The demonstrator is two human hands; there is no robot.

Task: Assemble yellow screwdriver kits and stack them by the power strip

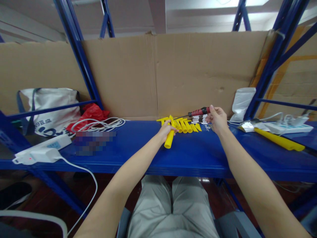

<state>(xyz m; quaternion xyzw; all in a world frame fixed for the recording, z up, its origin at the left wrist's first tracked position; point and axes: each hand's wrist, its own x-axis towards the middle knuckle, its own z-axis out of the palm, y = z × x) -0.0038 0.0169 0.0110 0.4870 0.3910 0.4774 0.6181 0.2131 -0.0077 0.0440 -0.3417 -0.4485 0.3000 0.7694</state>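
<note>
My left hand is closed around a yellow tubular handle, its round end toward me and its far end branching into a crosspiece. My right hand pinches the back end of a screwdriver with a red and black grip. The thin shaft points left and reaches the far end of the yellow handle; whether the tip touches a screw is too small to tell. Right beside my left hand lies a row of similar yellow pieces. Several small black-and-white strips lie behind them, and tiny dark bits are near my right fingers.
Along the back of the blue shelf stands a cardboard panel. At left are a white power strip, coiled cable, a red bag and a cloth bag. Yellow tubes and another power strip lie right.
</note>
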